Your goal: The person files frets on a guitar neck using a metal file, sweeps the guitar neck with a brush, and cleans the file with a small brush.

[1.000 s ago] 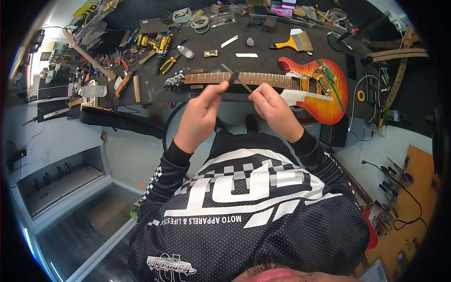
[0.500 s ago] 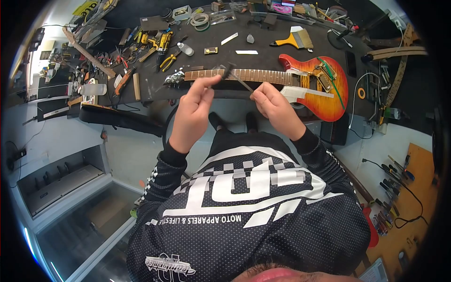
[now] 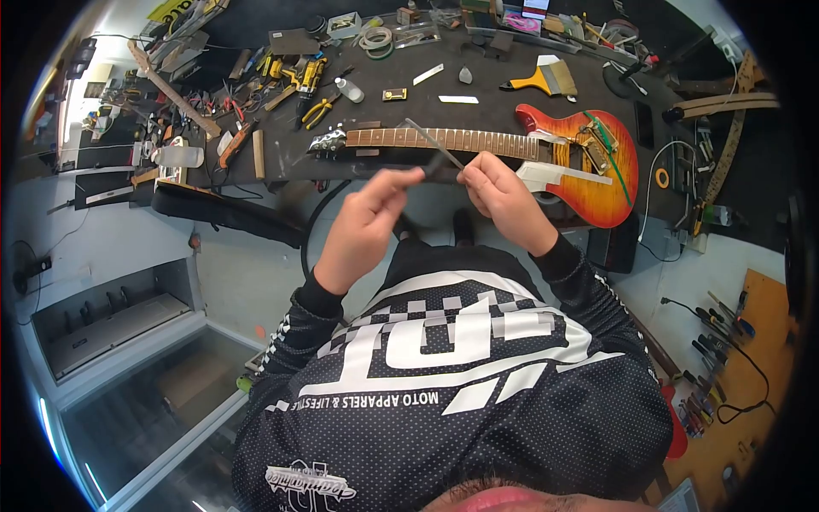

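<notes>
Across the shirt (image 3: 512, 435) runs "MOTO APPARELS & LIFESTYLE", below large letters too folded to read surely and above a script logo (image 3: 310, 483) too stylised to make out.

Cool, fairly even light fills the middle of the view, and the dark table (image 3: 375, 85) stays dimmer than the white panels on the shirt (image 3: 444, 341). A washed-out glare sits toward 10 o'clock, a blue-white light strip (image 3: 48, 429) burns out at 8 o'clock, and a small lit screen (image 3: 536, 8) glows near 1 o'clock. Soft shine marks the guitar body (image 3: 616, 141). Motion blur smears the dark object at the left hand's (image 3: 363, 224) fingertips. Wide-lens distortion bends the outer parts, and black vignetting rounds the corners.
</notes>
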